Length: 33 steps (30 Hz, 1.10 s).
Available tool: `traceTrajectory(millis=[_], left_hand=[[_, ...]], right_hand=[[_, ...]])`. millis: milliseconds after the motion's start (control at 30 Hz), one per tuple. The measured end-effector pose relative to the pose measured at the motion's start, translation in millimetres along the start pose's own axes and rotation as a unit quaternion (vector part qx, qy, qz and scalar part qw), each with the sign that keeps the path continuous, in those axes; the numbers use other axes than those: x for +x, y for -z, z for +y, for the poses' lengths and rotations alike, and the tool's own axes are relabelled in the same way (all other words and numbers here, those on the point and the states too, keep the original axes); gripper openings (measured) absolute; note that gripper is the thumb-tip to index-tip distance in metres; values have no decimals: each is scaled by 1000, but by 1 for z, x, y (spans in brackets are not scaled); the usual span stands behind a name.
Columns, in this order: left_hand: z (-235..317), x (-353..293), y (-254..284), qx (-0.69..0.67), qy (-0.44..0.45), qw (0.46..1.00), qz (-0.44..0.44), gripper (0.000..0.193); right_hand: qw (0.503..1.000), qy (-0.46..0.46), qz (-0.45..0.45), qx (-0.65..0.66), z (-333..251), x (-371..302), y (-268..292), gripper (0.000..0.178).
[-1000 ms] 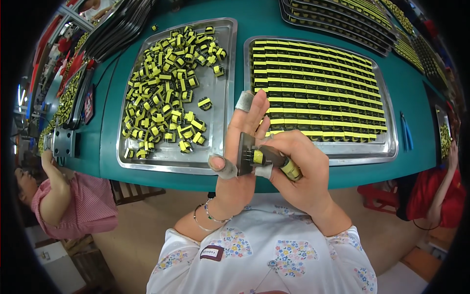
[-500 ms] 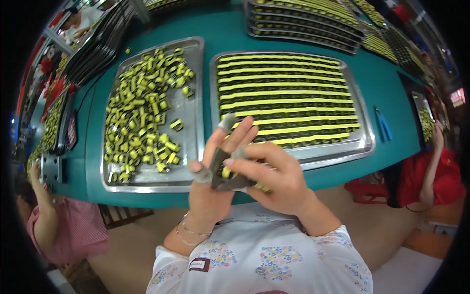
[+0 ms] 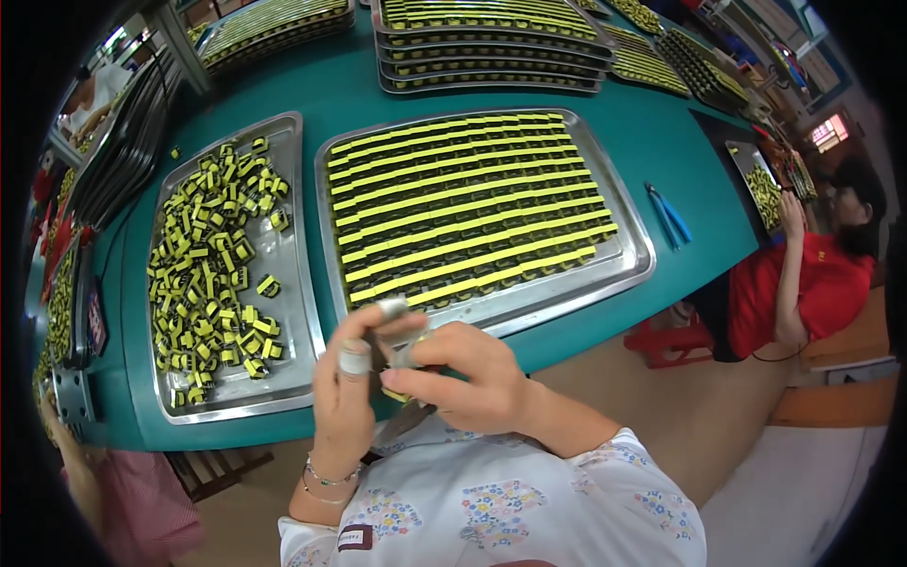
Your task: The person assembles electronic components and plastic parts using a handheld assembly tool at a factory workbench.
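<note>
My left hand and my right hand meet in front of my body, below the near edge of the trays. Pale covers wrap several fingertips. The left fingers curl around a dark grey block, mostly hidden behind the hands. Pinched at the right fingertips is a small yellow-and-black component, close against the block; only a bit of yellow shows. Just beyond the hands lies a metal tray with similar components in tight rows. A second metal tray, to the left, holds a loose pile of them.
Blue-handled pliers lie right of the row tray on the green table. Stacked trays stand at the back, with dark stacked trays at far left. A person in red works at right; a striped sleeve is at lower left.
My view has turned, so the trays sit further left. The left hand has gone from spread fingers to curled ones, and the block has tilted down behind the hands.
</note>
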<state>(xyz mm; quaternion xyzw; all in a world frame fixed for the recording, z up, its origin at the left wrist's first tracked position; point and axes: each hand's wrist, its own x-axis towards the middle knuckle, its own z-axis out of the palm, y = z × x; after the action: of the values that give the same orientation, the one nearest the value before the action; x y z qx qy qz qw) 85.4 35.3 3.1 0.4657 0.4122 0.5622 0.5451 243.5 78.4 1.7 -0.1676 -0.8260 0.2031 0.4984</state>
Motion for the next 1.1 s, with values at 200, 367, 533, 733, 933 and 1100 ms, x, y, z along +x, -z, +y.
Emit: traceTrajectory(millis=[200,367,533,733,933,1100], left_hand=[[22,17,39,625,-138,735,225,44],[28,15,62,734,-36,660,157,50],[29,18,58,742,-19,655,141,45],[21,19,59,747,-17,642,173,42],[15,25,63,768,-76,616,156,36],[15,25,67,753,-76,631,168,38]], right_hand=[[978,-135,90,-133,15,-12,66,45],[925,-254,197,-203,44,-31,134,37],[891,-286,64,-347,44,-34,153,35],[874,-339,-21,-349,49,-34,151,33],[874,-337,-37,-349,56,-33,150,30],[873,-345,-42,-343,56,-31,146,30]])
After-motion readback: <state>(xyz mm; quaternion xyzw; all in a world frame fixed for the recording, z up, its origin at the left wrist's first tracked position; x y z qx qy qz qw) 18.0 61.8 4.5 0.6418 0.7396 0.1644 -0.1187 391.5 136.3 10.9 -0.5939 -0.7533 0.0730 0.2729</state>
